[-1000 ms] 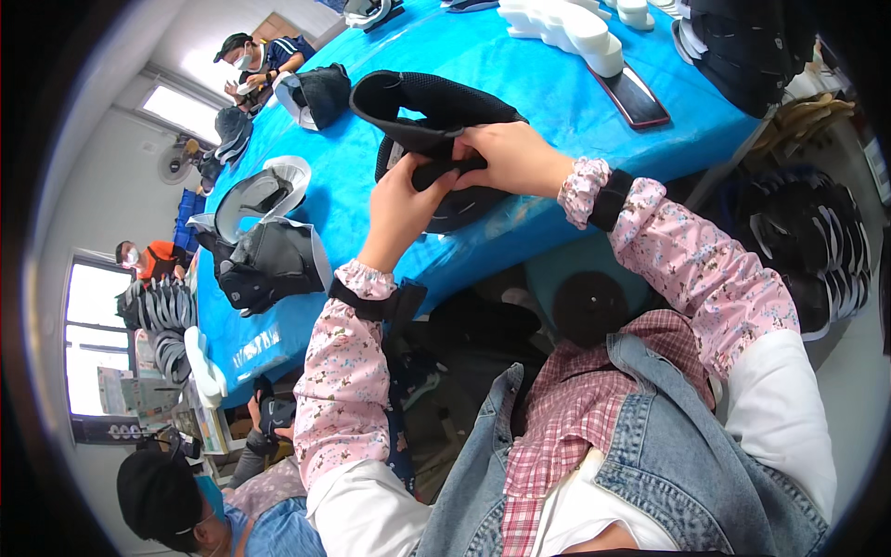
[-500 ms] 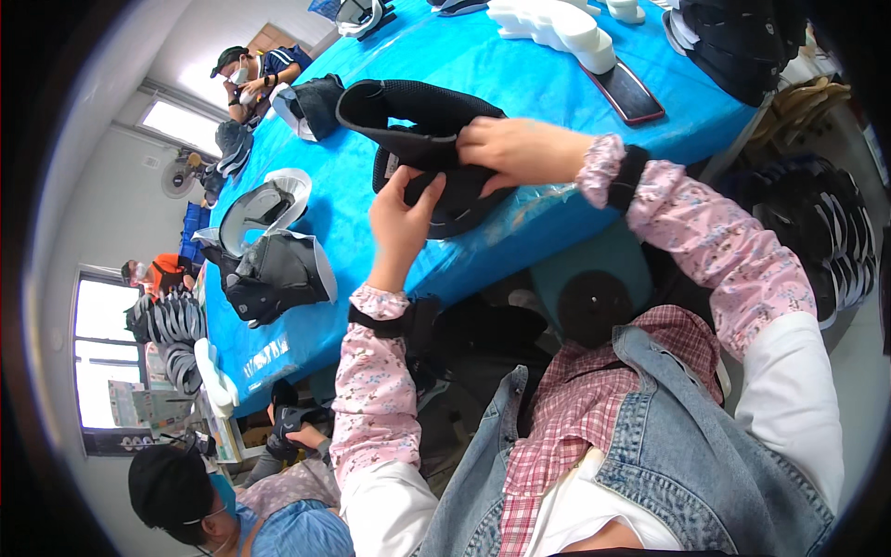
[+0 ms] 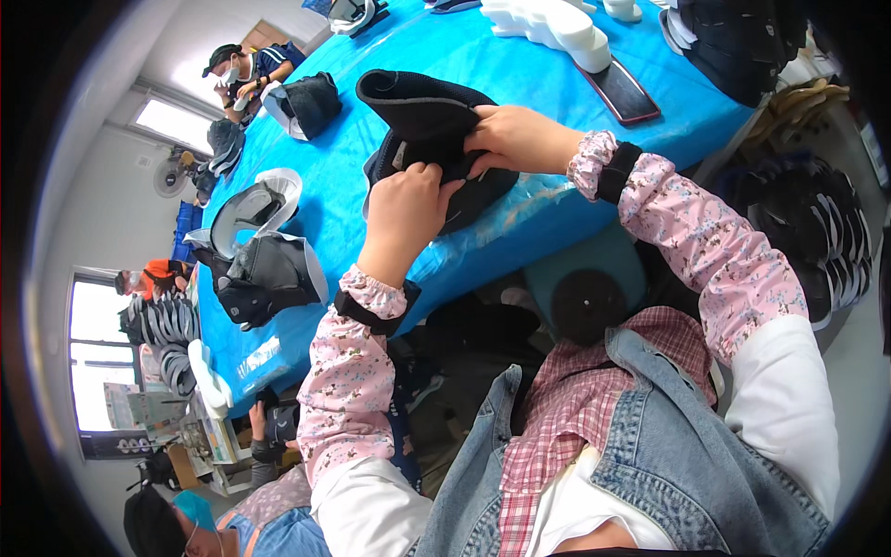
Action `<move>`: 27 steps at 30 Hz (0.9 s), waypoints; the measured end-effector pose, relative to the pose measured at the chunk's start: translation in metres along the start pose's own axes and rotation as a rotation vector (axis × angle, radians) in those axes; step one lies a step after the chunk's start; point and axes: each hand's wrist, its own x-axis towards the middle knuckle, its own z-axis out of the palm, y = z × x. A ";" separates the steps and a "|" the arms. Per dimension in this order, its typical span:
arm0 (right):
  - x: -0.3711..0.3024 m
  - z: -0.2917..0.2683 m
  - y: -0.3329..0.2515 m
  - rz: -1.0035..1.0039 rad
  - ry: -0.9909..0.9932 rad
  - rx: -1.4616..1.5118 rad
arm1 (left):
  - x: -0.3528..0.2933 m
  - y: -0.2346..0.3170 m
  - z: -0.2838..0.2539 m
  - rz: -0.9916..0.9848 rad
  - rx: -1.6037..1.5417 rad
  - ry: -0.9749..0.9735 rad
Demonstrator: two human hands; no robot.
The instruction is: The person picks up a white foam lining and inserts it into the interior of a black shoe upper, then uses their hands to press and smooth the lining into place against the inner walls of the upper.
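A black shoe upper point(image 3: 418, 110) with a mesh-like inside is held up over the near edge of the blue-covered table point(image 3: 348, 200). My left hand point(image 3: 406, 212) is closed on its lower near part, thumb pressed against the curled fingers. My right hand point(image 3: 527, 139) grips its right side, with the thumb below and the fingers over the edge. A small pale label shows inside the upper, just above my left knuckles. The part under my left palm is hidden.
Left of my hands lie more black uppers point(image 3: 264, 278) with white edges, and another upper point(image 3: 304, 104) stands farther back. A phone point(image 3: 622, 91) and white foot-shaped forms point(image 3: 548, 28) lie at the far right. Co-workers sit around; one person point(image 3: 176, 520) is close at lower left.
My left hand has turned and shifted, its knuckles now facing up over the upper. The upper has tilted, its opening narrower to view. The person at lower left has moved lower.
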 end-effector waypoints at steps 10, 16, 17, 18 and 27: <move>-0.010 -0.006 -0.011 0.004 -0.037 0.091 | 0.006 0.012 0.019 0.220 -0.095 0.167; -0.011 -0.011 -0.013 -0.003 0.027 0.132 | 0.023 0.019 0.008 0.106 -0.045 -0.278; -0.014 -0.012 -0.012 -0.014 0.023 0.124 | 0.024 0.015 0.006 0.099 -0.046 -0.266; -0.015 -0.016 -0.014 0.002 0.009 0.134 | 0.024 0.008 0.005 0.163 -0.134 -0.258; -0.010 -0.011 -0.017 0.070 0.014 0.171 | 0.024 -0.006 0.024 0.156 -0.304 -0.291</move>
